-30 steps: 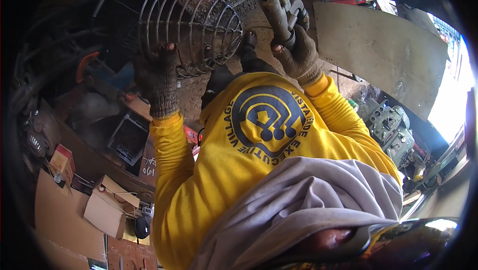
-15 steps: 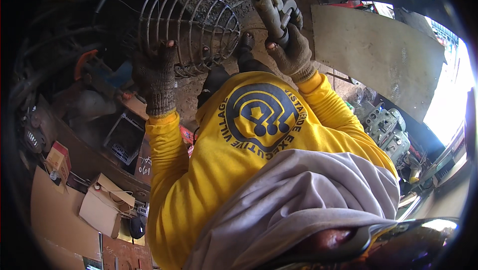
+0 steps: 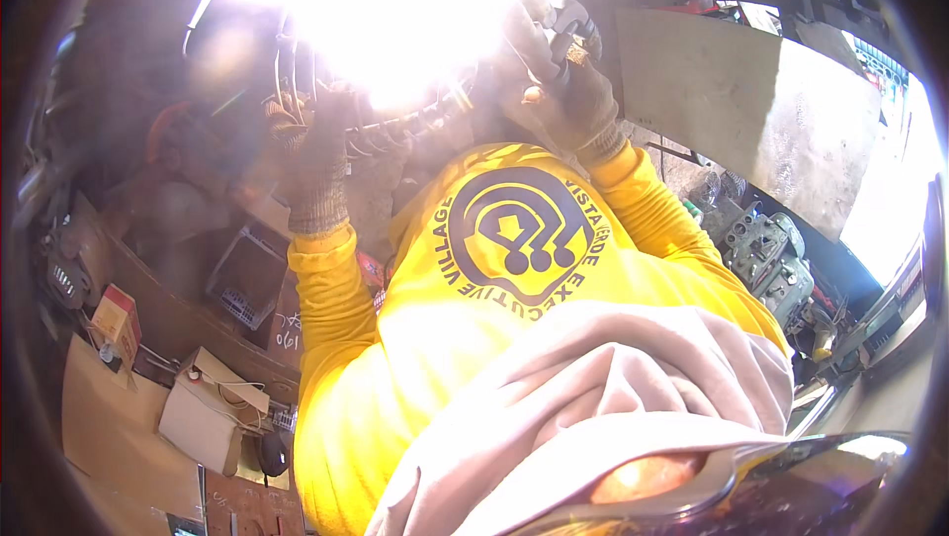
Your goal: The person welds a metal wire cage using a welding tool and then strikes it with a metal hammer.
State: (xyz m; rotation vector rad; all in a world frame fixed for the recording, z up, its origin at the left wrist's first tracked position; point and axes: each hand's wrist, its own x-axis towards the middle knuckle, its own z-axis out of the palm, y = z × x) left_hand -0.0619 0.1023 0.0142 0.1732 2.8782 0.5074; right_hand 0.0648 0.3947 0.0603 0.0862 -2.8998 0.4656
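Note:
A blinding white welding arc (image 3: 395, 2) fills the top middle of the head view and hides most of the cage of curved metal rods (image 3: 390, 128). Only the cage's lower rods and a few left bars show through the glare. My gloved left hand (image 3: 321, 126) grips the cage at its lower left end; some of its fingers are washed out. In my gloved right hand (image 3: 581, 101), to the right of the arc, is a welding electrode holder (image 3: 532, 42) with its handle in my closed fingers. The electrode itself is lost in the light.
A large flat metal sheet (image 3: 732, 111) stands at the right, above a grey engine-like machine part (image 3: 771, 254). At the lower left lie an open cardboard box (image 3: 208, 417) and a dark plastic crate (image 3: 242, 279). A screwdriver-like tool (image 3: 203, 12) shows at the upper left.
The small red glow at the rod tip has become a bright white arc, flooding the cage and my sleeves with light. Both hands stay in nearly the same places.

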